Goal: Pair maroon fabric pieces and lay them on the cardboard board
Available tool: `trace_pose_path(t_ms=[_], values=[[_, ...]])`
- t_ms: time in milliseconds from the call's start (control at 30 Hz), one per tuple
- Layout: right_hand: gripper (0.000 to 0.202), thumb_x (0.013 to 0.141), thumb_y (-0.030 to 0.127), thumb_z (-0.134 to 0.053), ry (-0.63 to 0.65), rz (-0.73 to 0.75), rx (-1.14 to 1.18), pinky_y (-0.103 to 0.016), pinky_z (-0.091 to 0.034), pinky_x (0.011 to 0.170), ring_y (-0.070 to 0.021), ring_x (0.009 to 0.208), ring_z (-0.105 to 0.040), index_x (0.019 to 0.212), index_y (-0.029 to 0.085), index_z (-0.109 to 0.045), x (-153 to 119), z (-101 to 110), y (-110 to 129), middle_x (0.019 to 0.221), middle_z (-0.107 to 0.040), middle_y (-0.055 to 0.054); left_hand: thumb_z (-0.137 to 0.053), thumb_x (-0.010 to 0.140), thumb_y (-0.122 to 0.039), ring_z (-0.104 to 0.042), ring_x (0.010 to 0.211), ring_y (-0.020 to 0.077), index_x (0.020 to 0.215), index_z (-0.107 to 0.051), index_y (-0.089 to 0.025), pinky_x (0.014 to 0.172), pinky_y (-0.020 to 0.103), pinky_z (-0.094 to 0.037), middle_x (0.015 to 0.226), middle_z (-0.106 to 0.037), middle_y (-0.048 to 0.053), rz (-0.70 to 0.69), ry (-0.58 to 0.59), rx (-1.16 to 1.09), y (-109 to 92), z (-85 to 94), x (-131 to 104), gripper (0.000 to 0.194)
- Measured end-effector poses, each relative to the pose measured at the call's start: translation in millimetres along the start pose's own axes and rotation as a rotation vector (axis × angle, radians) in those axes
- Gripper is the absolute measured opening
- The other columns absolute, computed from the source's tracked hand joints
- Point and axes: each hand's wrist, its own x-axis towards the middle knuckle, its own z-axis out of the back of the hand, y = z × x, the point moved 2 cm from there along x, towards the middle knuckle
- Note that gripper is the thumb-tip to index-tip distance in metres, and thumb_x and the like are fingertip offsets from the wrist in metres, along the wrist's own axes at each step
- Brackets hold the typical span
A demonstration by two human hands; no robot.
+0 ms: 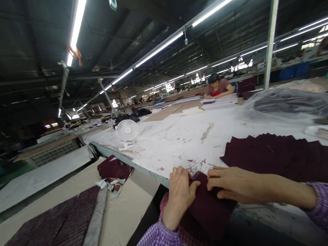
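A dark maroon fabric piece hangs over the near edge of the white table. My left hand grips its left side near the top, thumb pointing inward. On its upper right, my right hand holds the same piece with bent fingers. The fingertips of both hands are close together at the table edge, and the fabric hides part of them. To the right of my right hand lies a fanned stack of maroon fabric pieces.
A small white fan stands on the table's left side. Clear plastic bags lie at the back right. Across the table a person leans over papers. At lower left are a maroon bundle and patterned dark panels.
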Motion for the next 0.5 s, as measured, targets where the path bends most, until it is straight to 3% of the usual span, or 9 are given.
trace_pose_path(t_ms=[133,267,367,500], values=[[0.014,0.084,0.019,-0.053,0.058,-0.046,0.045,-0.026,-0.042,0.072,-0.0153,0.082,-0.056,0.094,0.022,-0.062,-4.7,4.4,-9.8,0.092,-0.06,-0.002,-0.059,0.081,-0.017,-0.052,0.088,0.021,0.084,-0.053,-0.019,0.079,0.034,-0.042,0.086,-0.058,0.004,-0.015,0.068,-0.085,-16.7,-2.4,5.2,0.006],[0.014,0.077,0.016,-0.059,0.083,-0.086,0.098,-0.024,-0.04,0.068,-0.0137,0.078,-0.055,0.09,0.021,-0.062,-6.2,7.0,-17.5,0.087,-0.06,-0.001,-0.066,0.076,-0.028,-0.053,0.088,0.0234,0.088,-0.054,-0.017,0.079,0.037,-0.042,0.09,-0.057,0.007,0.11,0.017,-0.052,-5.6,-1.0,2.9,0.02],[0.013,0.076,0.016,-0.059,0.074,-0.1,0.092,-0.025,-0.039,0.068,-0.0139,0.076,-0.054,0.089,0.021,-0.061,-5.9,5.7,-16.6,0.085,-0.06,-0.001,-0.065,0.076,-0.026,-0.052,0.088,0.0219,0.075,-0.056,-0.018,0.079,0.035,-0.041,0.085,-0.057,0.004,0.077,0.041,-0.111,2.7,-0.7,1.2,0.012],[0.008,0.077,0.019,-0.058,0.046,-0.143,0.111,-0.025,-0.039,0.066,-0.0141,0.073,-0.054,0.084,0.02,-0.058,-3.9,3.2,-16.4,0.084,-0.06,-0.002,-0.061,0.076,-0.018,-0.051,0.082,0.0178,0.071,-0.054,-0.019,0.074,0.03,-0.04,0.078,-0.057,0.001,0.068,0.053,-0.249,-1.9,4.2,3.0,0.009]])
